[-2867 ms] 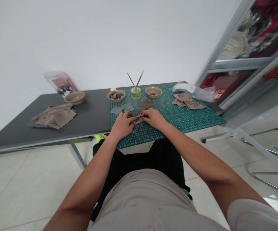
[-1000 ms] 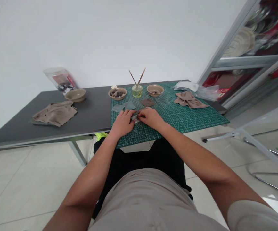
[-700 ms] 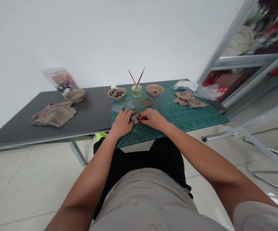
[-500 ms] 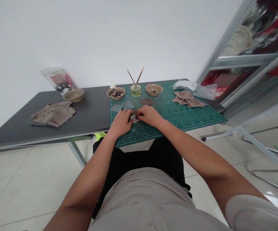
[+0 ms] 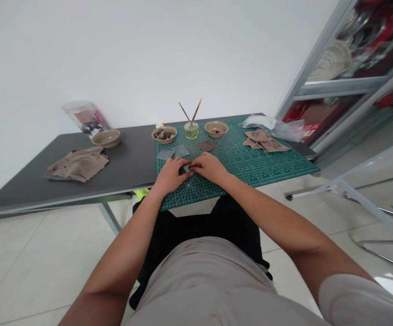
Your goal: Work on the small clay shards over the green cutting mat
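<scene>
Over the front part of the green cutting mat (image 5: pixel 247 170), my two hands meet at a small greyish sheet (image 5: pixel 187 169), mostly covered by fingers. My left hand (image 5: pixel 172 175) grips its left side between thumb and forefinger. From the right, my right hand (image 5: pixel 212 167) pinches at the sheet with fingertips pressed together; any smaller thing in that pinch is hidden. Just beyond lie blue-grey squares (image 5: pixel 179 151) and a brown square (image 5: pixel 206 146). A bowl of dark and tan lumps (image 5: pixel 164 134), a glass jar (image 5: pixel 191 131) with two thin sticks, and another bowl (image 5: pixel 216 129) with a few bits stand behind.
On the dark table (image 5: pixel 131 165), a crumpled brown cloth (image 5: pixel 79 164) lies at left near a bowl (image 5: pixel 106 138) and a clear container (image 5: pixel 84 118). Another brown cloth (image 5: pixel 264 141) and a plastic bag (image 5: pixel 288 130) lie at right. A glass-fronted cabinet (image 5: pixel 339 86) stands beyond.
My hands stay at the small sheet, the fingertips now slightly closer together over it. The whole view has shifted slightly; the other things on the table remain in place.
</scene>
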Demonstrator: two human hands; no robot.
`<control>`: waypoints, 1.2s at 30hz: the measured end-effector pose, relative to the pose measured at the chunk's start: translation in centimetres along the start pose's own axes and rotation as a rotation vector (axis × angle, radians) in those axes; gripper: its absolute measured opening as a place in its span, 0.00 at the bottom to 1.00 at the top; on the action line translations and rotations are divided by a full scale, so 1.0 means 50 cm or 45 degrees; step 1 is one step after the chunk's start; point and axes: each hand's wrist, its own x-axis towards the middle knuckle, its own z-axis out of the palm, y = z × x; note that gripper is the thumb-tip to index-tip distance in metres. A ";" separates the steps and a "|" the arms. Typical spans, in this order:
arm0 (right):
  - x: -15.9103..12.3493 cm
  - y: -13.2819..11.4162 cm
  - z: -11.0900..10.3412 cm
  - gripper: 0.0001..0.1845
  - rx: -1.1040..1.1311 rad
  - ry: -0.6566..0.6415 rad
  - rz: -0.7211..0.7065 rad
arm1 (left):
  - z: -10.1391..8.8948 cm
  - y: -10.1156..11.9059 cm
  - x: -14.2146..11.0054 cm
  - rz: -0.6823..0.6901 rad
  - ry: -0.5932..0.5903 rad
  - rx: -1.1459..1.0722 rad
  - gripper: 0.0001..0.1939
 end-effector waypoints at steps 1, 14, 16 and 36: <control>0.003 -0.006 0.005 0.06 0.024 0.023 0.031 | -0.001 -0.001 -0.001 -0.015 0.017 -0.029 0.17; -0.010 0.041 -0.002 0.19 -0.004 -0.107 -0.172 | 0.003 -0.007 -0.004 0.069 0.045 -0.057 0.15; -0.004 0.039 -0.002 0.20 -0.051 -0.107 -0.151 | 0.003 -0.008 -0.003 0.081 0.018 -0.034 0.13; -0.016 0.011 -0.059 0.07 0.127 0.037 0.314 | -0.003 -0.005 -0.017 -0.487 0.362 -0.485 0.14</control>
